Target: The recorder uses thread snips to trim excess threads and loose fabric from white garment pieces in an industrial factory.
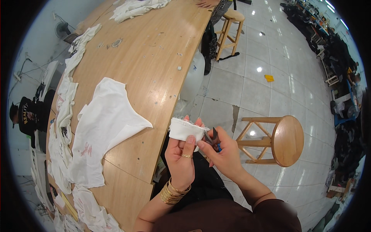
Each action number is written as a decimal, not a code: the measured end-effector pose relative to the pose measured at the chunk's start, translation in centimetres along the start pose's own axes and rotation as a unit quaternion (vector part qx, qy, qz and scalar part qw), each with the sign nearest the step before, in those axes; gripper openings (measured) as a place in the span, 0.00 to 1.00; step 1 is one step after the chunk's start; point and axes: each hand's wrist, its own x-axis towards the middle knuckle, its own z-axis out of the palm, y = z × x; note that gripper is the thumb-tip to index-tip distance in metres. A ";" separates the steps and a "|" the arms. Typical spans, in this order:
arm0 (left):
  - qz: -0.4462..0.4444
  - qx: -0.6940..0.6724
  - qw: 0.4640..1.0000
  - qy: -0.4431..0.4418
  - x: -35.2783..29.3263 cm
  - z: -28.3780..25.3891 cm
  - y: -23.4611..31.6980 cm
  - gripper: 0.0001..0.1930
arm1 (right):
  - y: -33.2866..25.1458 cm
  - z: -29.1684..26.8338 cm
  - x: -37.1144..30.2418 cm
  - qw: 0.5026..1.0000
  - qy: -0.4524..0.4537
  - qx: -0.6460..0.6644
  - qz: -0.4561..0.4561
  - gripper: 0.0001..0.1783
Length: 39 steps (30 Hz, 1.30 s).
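My left hand, with a ring and gold bangles, pinches a small folded band of white fabric between thumb and fingers. Loose threads fray along the band's upper edge, and fingertips show behind it. Closed in my right hand are small thread snips with dark blades and a bit of blue showing in the grip. Their blades lie against the band's right end; whether they touch a thread is too small to tell. Left of my hands, a white garment piece with a reddish print lies flat on the wooden table.
More white garments are heaped along the table's left edge, others at its far end. A wooden stool stands to my right, another farther off. A person's hand rests at the far table edge. Dark cloth piles line the right.
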 end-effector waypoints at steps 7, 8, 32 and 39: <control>-0.015 0.027 0.999 -0.010 -0.2 -0.2 -0.1 0.25 | 0.7 -0.3 0.0 0.998 -0.010 -0.056 -0.026 0.08; -0.020 0.023 1.000 -0.006 -0.1 -0.1 0.0 0.25 | 0.6 -0.4 0.0 0.998 -0.011 -0.055 -0.026 0.08; -0.022 0.022 0.999 -0.028 -0.1 -0.4 0.0 0.24 | 0.3 -0.1 0.0 0.996 -0.026 -0.063 -0.060 0.09; -0.006 0.007 1.000 -0.004 -0.2 -0.3 -0.3 0.21 | 0.5 0.0 0.0 0.989 -0.004 -0.116 -0.087 0.07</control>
